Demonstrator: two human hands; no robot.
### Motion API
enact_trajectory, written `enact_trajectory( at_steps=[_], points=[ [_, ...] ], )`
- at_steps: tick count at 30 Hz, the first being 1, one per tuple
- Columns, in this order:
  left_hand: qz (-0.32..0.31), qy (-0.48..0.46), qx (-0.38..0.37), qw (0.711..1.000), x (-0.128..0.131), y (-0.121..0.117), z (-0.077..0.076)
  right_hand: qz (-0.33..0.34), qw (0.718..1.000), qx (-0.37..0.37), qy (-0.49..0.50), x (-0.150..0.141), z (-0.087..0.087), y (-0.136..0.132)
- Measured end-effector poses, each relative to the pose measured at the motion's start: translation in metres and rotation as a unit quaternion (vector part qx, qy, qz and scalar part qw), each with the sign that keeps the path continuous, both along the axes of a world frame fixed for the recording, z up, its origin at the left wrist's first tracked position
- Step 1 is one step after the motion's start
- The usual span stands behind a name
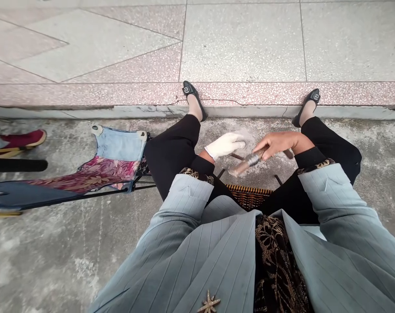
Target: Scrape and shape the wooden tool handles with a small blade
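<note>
My left hand (226,145) wears a white knitted glove and hovers between my knees. Its fingers are bent and close together, and a pale blur at their tips hides whatever they may hold. Bare, my right hand (278,143) is closed around a short wooden-handled tool (253,160). Silvery wire or metal binds the tool's middle, and its pale end slants down to the left, smeared by motion. The tool's end lies just below and right of the gloved fingers, and I cannot tell whether they touch.
Under me is a woven stool (249,195). To the left stands a folding chair with a patchwork fabric seat (109,174), beside another person's red shoe (24,139). My black shoes (193,98) rest on a raised, tiled step edge (246,93) ahead, above rough concrete (96,243).
</note>
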State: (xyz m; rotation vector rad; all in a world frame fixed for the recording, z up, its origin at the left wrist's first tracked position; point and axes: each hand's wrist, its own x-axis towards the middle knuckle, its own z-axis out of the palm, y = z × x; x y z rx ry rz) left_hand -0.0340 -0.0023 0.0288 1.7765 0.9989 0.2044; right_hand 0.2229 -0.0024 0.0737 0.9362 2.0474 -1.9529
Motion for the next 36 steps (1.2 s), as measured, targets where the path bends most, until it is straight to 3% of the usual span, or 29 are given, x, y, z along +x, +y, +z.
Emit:
enact_trajectory(
  at_steps=[2, 4, 7, 12, 16, 19, 21, 24, 27, 32, 36],
  points=[
    [0.051, -0.03, -0.022, 0.998, 0.001, 0.0, -0.002, -0.154, 0.984, 0.026, 0.09, 0.004, 0.003, 0.0],
    [0.091, -0.06, -0.029, 0.994, 0.002, 0.0, -0.003, -0.299, 0.943, 0.06, 0.132, 0.006, 0.002, 0.002],
    [0.087, -0.049, -0.019, 0.995, 0.002, 0.0, -0.001, -0.38, 0.914, 0.065, 0.13, 0.003, -0.004, 0.004],
    [-0.006, 0.024, 0.02, 0.999, 0.003, -0.005, -0.003, -0.368, 0.924, 0.069, 0.081, 0.0, -0.014, 0.005],
    [-0.069, 0.085, 0.052, 0.993, 0.0, -0.005, -0.01, -0.363, 0.892, 0.238, -0.123, 0.004, -0.019, 0.009],
    [-0.071, 0.116, 0.086, 0.987, -0.006, -0.001, -0.006, -0.252, 0.867, 0.323, -0.285, 0.005, -0.021, 0.009],
    [-0.046, 0.12, 0.106, 0.986, -0.012, 0.002, 0.001, -0.161, 0.876, 0.317, -0.326, 0.002, -0.02, 0.009],
    [-0.01, 0.112, 0.13, 0.985, -0.016, 0.005, 0.01, -0.056, 0.917, 0.249, -0.306, -0.004, -0.018, 0.006],
    [0.005, 0.086, 0.135, 0.987, -0.015, 0.006, 0.014, -0.011, 0.958, 0.146, -0.245, -0.009, -0.018, 0.003],
    [0.048, 0.066, 0.13, 0.988, -0.012, 0.009, 0.011, -0.007, 0.994, 0.024, -0.11, -0.006, -0.017, 0.002],
    [0.063, 0.043, 0.099, 0.992, -0.01, 0.014, 0.002, -0.028, 0.999, 0.003, -0.016, 0.004, -0.007, 0.002]
  ],
)
